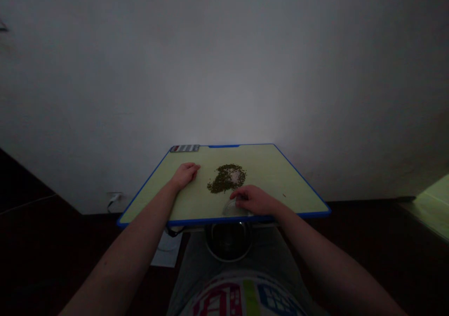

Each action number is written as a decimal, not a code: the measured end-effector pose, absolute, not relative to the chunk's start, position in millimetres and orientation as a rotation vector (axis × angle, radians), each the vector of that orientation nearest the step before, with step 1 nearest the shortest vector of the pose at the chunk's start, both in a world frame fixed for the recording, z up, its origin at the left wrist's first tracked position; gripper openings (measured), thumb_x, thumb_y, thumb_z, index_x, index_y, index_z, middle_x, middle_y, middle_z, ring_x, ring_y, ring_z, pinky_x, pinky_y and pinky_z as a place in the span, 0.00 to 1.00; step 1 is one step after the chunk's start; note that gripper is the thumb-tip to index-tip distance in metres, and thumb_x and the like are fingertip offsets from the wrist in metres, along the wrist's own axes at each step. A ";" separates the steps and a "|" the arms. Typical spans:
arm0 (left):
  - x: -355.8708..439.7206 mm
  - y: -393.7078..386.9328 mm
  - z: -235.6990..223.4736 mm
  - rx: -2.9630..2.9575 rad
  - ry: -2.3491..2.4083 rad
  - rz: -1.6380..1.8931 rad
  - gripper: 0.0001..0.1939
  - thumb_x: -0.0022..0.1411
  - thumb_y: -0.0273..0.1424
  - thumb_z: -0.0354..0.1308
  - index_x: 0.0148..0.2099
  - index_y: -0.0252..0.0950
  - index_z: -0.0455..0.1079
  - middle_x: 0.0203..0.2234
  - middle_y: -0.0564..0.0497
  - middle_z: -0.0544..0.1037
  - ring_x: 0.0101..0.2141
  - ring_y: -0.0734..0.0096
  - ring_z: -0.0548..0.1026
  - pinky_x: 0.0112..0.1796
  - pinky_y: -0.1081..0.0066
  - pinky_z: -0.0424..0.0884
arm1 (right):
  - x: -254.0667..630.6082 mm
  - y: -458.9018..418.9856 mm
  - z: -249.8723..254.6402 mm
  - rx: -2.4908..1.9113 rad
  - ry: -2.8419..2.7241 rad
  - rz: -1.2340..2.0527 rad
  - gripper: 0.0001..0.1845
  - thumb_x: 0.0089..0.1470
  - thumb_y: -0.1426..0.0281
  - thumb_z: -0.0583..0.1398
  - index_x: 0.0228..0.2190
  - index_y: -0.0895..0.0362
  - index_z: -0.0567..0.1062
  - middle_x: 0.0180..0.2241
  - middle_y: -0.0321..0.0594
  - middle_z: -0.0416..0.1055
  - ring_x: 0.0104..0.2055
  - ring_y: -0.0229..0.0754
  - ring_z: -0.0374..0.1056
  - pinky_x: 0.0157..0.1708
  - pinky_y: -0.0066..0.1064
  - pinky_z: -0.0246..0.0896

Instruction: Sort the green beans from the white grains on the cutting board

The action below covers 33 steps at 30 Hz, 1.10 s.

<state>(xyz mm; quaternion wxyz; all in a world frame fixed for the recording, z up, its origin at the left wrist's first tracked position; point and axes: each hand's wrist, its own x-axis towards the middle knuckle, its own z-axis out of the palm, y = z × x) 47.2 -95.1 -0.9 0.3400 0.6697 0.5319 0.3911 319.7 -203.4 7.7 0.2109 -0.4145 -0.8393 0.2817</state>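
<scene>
My left hand (185, 175) rests on the pale yellow board, left of a loose heap of small green-brown beans or seeds (224, 180). Its fingers are curled loosely together, and nothing shows in them. Paler, pinkish-white grains (236, 175) lie among the right part of the heap. Near the front edge, my right hand (254, 200) is closed at a clear, shallow round dish or lid (229, 209), just below the heap. Part of that dish is hidden beneath the fingers. Dim light blurs the small details.
The blue-edged board (273, 166) stands against a grey wall (224, 73). A flat patterned strip or case (184, 148) lies at its back left corner. A round metal bowl (228, 243) sits below the front edge, on the lap. A tiny dark bit (284, 195) lies at right.
</scene>
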 end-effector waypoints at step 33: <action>43.1 -91.5 -5.0 1.794 1.375 1.016 0.20 0.52 0.44 0.50 0.17 0.36 0.59 0.10 0.56 0.62 0.14 0.77 0.58 0.21 0.73 0.55 | 361.5 -165.5 -0.5 -1.553 -2.080 0.270 0.15 0.50 0.73 0.55 0.40 0.57 0.74 0.31 0.41 0.74 0.32 0.39 0.67 0.36 0.29 0.57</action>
